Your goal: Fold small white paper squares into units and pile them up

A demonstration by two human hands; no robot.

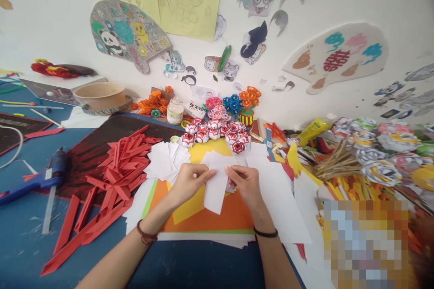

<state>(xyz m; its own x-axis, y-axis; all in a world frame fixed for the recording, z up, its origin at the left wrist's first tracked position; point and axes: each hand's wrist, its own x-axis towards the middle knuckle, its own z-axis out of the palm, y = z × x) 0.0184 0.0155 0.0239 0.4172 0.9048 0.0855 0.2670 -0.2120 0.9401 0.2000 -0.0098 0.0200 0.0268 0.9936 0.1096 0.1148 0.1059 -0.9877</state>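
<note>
Your left hand (188, 182) and right hand (244, 184) both pinch the top edge of a white paper strip (217, 192), forearms angling in from 6 o'clock, wrists bent down. The strip hangs over the orange sheet (233, 216); folded red strips (118, 167) pile up at 9 o'clock, paper roses (213, 133) at 12.

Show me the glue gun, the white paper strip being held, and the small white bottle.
glue gun (50, 174), head view, blue body.
white paper strip (216, 194), head view, lower half below the hands.
small white bottle (175, 112), head view, its label.
</note>
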